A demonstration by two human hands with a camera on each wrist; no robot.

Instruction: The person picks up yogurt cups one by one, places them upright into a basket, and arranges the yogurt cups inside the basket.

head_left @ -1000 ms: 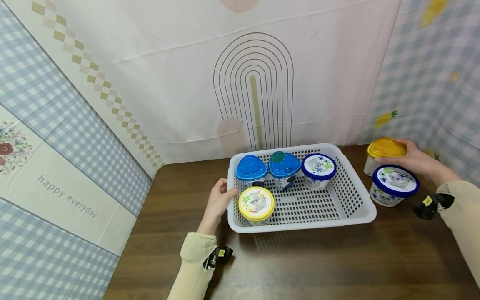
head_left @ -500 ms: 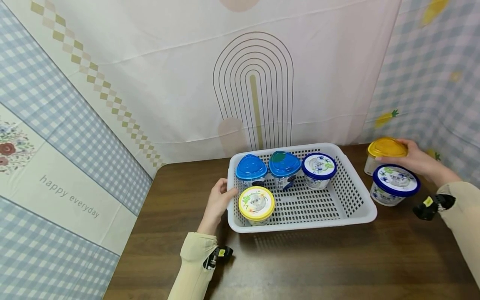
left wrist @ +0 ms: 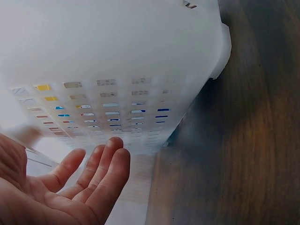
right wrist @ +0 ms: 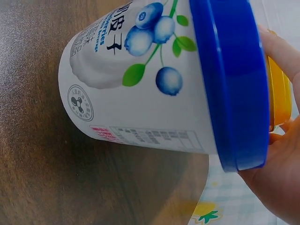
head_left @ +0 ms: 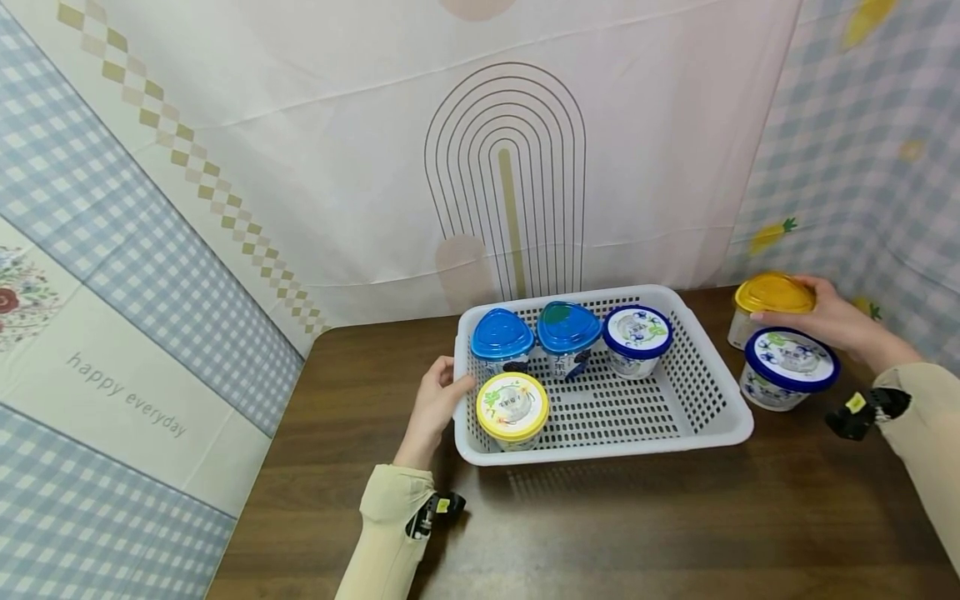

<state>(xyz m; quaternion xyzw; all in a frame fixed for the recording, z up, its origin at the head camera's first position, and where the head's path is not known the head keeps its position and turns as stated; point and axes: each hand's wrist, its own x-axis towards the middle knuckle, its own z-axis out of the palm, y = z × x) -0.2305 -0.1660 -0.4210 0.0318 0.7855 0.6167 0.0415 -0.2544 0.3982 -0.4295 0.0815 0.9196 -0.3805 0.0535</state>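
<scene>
Left hand (head_left: 433, 408) is held loosely spread at left end of white basket (head_left: 600, 454); contact can't be told. Four lidded cups (head_left: 513, 407) are held inside. Right of basket, amber-lidded cup (head_left: 772, 296) is gripped round its lid by curled right hand (head_left: 836, 321), behind blue-lidded tub (head_left: 792, 362).

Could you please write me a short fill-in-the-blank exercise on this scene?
The white plastic basket contains ____ tubs.
Outside it, the right hand grips a tub with a ____ lid.
The dark-blue-rimmed tub beside that hand shows printed fruit: ____.
In the basket, both rounded-triangular lids are ____.

Missing words: four; yellow; blueberries; blue.
</scene>
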